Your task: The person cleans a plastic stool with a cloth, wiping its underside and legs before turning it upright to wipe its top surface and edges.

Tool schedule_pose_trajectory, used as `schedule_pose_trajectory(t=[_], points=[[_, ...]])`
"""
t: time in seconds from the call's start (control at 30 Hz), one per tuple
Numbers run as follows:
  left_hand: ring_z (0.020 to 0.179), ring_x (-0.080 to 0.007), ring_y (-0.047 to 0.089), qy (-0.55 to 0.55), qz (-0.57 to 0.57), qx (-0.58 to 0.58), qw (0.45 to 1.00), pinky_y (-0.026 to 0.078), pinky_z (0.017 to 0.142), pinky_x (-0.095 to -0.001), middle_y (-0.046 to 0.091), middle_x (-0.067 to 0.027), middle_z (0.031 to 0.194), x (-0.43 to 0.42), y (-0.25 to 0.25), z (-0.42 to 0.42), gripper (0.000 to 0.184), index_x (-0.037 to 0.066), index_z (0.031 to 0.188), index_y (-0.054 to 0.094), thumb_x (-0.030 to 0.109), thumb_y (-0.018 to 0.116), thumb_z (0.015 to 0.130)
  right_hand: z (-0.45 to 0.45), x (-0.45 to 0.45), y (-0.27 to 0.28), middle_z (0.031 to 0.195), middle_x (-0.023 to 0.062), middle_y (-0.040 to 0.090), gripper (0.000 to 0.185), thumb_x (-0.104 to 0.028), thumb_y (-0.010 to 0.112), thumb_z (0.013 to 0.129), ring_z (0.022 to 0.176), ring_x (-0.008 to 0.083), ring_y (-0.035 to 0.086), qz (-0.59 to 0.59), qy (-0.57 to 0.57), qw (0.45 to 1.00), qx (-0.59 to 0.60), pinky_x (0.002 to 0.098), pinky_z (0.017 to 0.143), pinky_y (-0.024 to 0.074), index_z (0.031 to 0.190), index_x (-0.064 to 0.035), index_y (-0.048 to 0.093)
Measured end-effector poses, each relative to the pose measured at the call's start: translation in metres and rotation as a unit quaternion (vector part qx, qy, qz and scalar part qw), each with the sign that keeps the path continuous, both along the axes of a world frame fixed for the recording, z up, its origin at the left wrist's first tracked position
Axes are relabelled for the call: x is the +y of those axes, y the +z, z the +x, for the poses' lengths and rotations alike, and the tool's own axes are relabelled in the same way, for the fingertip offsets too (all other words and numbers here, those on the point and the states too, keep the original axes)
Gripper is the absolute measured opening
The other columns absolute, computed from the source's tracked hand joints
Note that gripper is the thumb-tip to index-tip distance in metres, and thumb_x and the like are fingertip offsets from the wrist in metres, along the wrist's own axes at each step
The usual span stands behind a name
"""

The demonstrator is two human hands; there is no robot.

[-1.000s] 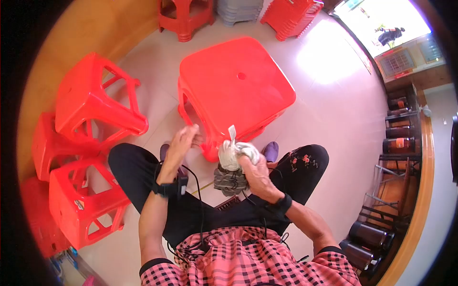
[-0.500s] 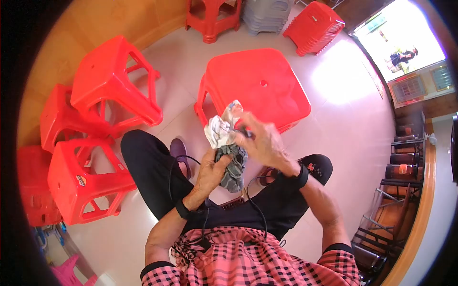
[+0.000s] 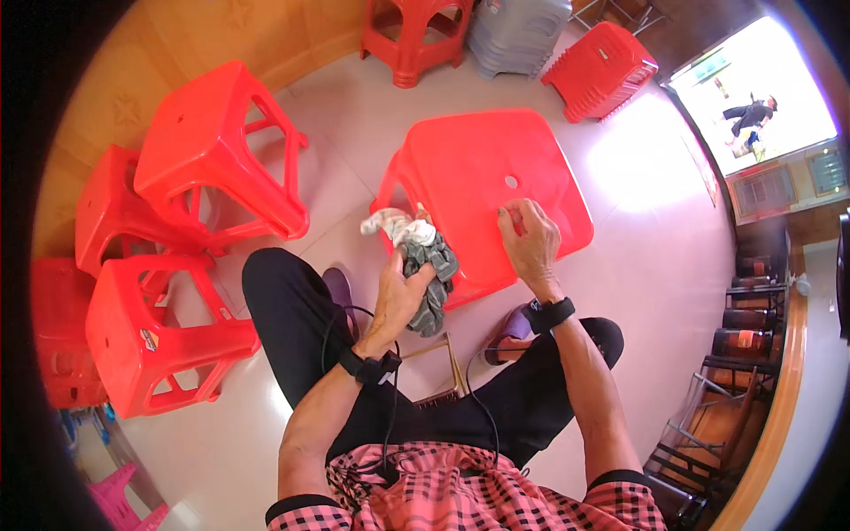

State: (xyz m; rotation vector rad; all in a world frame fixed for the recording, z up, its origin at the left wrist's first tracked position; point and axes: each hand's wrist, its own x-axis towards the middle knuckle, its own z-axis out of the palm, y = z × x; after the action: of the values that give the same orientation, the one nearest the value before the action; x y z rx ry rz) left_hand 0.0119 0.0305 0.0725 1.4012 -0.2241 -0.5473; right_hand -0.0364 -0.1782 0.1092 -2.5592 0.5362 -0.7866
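My left hand (image 3: pixel 400 296) is closed round a crumpled bundle: a grey patterned cloth (image 3: pixel 431 301) with a white cloth (image 3: pixel 398 227) sticking out above it. The white one reaches leftward past the near left edge of a red plastic stool (image 3: pixel 469 168). Over the right part of that stool's seat is my right hand (image 3: pixel 534 243), apart from the cloths. Its fingers are curled in toward the thumb, and whatever they may hold is hidden. I cannot tell whether this hand touches the seat.
Several red stools (image 3: pixel 199 146) stand at the left. Along the back are another red stool (image 3: pixel 416 40), a grey stool stack (image 3: pixel 516 35) and a red stack (image 3: pixel 602 71). A bright screen (image 3: pixel 753 93) is at the upper right, above dark folded furniture (image 3: pixel 744 341) along the right wall.
My right hand has moved off the cloth bundle, to the right over the stool's seat. The bundle stays in my left hand, its white cloth now spread further left.
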Motion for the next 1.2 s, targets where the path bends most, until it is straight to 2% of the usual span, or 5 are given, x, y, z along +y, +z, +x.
schedule_pose_trajectory(t=[0.17, 0.47, 0.83, 1.03, 1.2], points=[[0.08, -0.0263, 0.066, 0.057, 0.112, -0.296, 0.947, 0.053, 0.069, -0.036, 0.065, -0.015, 0.094, -0.023, -0.01, 0.065, 0.04, -0.002, 0.118, 0.052, 0.011, 0.062, 0.081, 0.001, 0.001, 0.003, 0.071, 0.005, 0.059, 0.011, -0.02, 0.067, 0.081, 0.06, 0.0232, 0.059, -0.008, 0.002, 1.0, -0.002, 0.036, 0.055, 0.0449, 0.087, -0.0111, 0.063], [0.097, -0.0432, 0.06, 0.059, 0.203, -0.244, 0.946, 0.048, 0.085, -0.0447, 0.063, -0.0253, 0.103, -0.051, -0.018, 0.165, 0.044, 0.005, 0.124, 0.052, 0.011, 0.059, 0.08, 0.001, 0.003, 0.006, 0.074, 0.006, 0.061, 0.01, -0.016, 0.066, 0.082, 0.062, 0.0226, 0.061, -0.009, -0.002, 1.0, 0.01, 0.0342, 0.057, 0.0464, 0.088, -0.0092, 0.063], [0.078, -0.0272, 0.068, -0.055, 0.261, -0.274, 0.924, 0.052, 0.071, -0.0375, 0.069, -0.0182, 0.091, -0.074, -0.071, 0.249, 0.034, 0.007, 0.113, 0.063, 0.009, 0.051, 0.081, 0.002, 0.004, 0.007, 0.073, 0.0078, 0.06, 0.009, -0.012, 0.066, 0.081, 0.06, 0.0216, 0.06, 0.017, -0.007, 1.0, 0.021, 0.033, 0.055, 0.0462, 0.088, -0.0076, 0.062], [0.071, -0.0279, 0.068, -0.051, 0.195, -0.12, 0.972, 0.051, 0.068, -0.0401, 0.067, -0.0192, 0.086, -0.044, -0.025, 0.178, 0.031, 0.003, 0.109, 0.062, 0.009, 0.048, 0.082, 0.002, 0.001, 0.003, 0.075, 0.008, 0.062, 0.009, -0.015, 0.066, 0.081, 0.059, 0.0241, 0.06, -0.017, 0.002, 1.0, -0.012, 0.0358, 0.054, 0.0457, 0.084, -0.0086, 0.061], [0.086, -0.0403, 0.065, 0.006, 0.197, -0.329, 0.924, 0.05, 0.074, -0.0432, 0.065, -0.0256, 0.093, -0.032, -0.026, 0.103, 0.028, 0.0, 0.107, 0.06, 0.008, 0.05, 0.082, 0.002, 0.002, 0.003, 0.074, 0.007, 0.062, 0.009, -0.017, 0.066, 0.081, 0.059, 0.0256, 0.06, -0.009, -0.005, 1.0, -0.012, 0.0371, 0.053, 0.0448, 0.083, -0.0104, 0.06]])
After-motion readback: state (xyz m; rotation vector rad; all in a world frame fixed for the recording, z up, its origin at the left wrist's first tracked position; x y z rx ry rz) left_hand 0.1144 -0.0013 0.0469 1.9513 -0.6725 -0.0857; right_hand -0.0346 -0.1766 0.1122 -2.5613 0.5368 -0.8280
